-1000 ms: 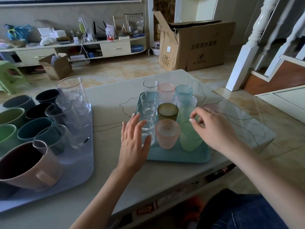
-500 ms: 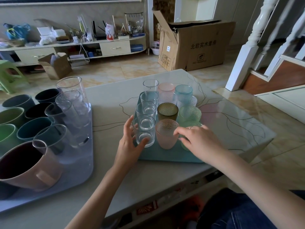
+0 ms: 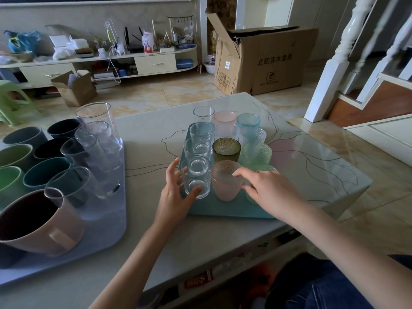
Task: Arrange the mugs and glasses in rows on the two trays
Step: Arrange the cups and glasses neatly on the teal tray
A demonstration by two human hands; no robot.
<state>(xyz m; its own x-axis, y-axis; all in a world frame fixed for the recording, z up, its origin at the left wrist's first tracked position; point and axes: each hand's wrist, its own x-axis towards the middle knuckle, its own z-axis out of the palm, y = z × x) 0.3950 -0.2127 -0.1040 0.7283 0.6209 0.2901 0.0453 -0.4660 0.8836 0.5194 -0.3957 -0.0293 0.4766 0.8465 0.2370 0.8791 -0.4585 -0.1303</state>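
Gripping the nearest clear glass (image 3: 196, 177) on the teal tray (image 3: 225, 211), the left hand (image 3: 176, 195) curls round it; the right hand (image 3: 265, 190) rests loosely spread beside the pink glass (image 3: 226, 182). Nudge gently, keeping rows straight without tipping neighbours.

Bare forearms, no sleeves; ring (image 3: 258, 171) on right grip; blue jeans (image 3: 323, 284).
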